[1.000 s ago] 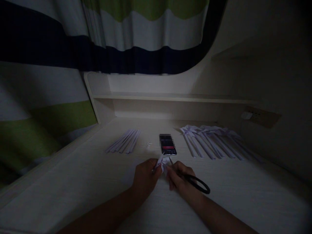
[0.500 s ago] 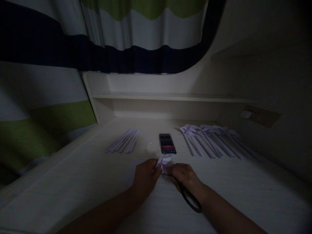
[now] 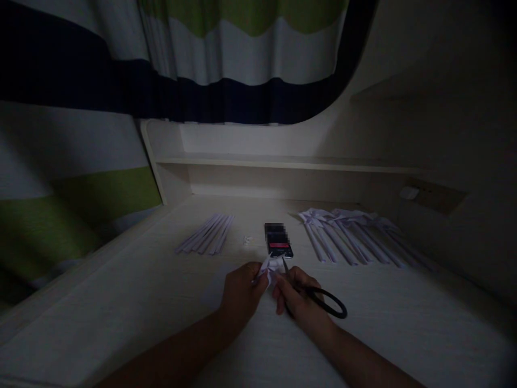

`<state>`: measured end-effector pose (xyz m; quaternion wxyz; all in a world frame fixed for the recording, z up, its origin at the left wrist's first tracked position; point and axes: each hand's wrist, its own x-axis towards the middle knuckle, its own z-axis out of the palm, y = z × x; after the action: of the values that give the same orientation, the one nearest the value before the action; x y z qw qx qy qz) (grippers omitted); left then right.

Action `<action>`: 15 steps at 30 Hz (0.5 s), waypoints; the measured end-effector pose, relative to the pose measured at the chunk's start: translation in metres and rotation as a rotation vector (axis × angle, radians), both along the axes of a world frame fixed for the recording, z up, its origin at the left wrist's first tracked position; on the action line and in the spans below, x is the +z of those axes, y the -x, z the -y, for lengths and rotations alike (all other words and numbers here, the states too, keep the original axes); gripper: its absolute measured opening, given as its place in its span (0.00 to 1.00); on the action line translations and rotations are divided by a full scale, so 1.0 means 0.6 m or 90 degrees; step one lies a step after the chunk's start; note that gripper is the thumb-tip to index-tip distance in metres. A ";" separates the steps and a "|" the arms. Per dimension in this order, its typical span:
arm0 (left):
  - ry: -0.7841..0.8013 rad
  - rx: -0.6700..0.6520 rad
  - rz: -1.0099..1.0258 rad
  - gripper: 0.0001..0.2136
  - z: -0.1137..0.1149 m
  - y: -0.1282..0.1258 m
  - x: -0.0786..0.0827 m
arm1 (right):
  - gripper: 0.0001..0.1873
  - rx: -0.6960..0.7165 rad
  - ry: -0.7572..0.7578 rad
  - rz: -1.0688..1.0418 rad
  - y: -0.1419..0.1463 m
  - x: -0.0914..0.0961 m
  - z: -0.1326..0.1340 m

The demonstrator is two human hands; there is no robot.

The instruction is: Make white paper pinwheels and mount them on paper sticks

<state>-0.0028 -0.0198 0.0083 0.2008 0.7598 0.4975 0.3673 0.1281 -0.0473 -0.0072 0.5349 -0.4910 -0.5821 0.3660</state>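
Note:
My left hand (image 3: 241,291) pinches a small folded piece of pale paper (image 3: 270,268) just above the desk. Right beside it, my right hand (image 3: 296,293) is closed round black-handled scissors (image 3: 323,300). The blades point up toward the paper and the handle loops stick out to the right. Both hands hover close together in the middle of the pale wooden desk (image 3: 121,323). The room is dim and fine detail of the paper is hard to see.
A phone (image 3: 278,240) lies just beyond the hands. Plain paper strips (image 3: 207,234) lie in a row at the left, several finished paper sticks with folded tops (image 3: 351,237) at the right. A small white scrap (image 3: 247,240) sits between. Shelf (image 3: 283,160) and striped curtain (image 3: 226,59) behind.
My right hand has turned back, swinging the scissor handles from pointing down toward me out to the right, with the blades raised again at the paper. My left hand has stayed put.

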 end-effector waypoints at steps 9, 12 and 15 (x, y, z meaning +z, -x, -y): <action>0.122 0.031 0.214 0.09 -0.036 0.004 -0.020 | 0.10 -0.034 -0.369 0.411 -0.033 -0.024 -0.015; 0.162 0.074 0.290 0.09 -0.057 0.016 -0.021 | 0.09 -0.054 -0.425 0.605 -0.065 -0.014 -0.029; 0.140 0.121 0.312 0.09 -0.080 0.033 -0.023 | 0.07 -0.018 -0.249 0.773 -0.084 0.006 -0.039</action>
<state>-0.0223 0.0281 -0.0055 0.3611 0.5718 0.5402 0.5009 0.1783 -0.0239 -0.0036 0.1939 -0.5118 -0.8312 -0.0978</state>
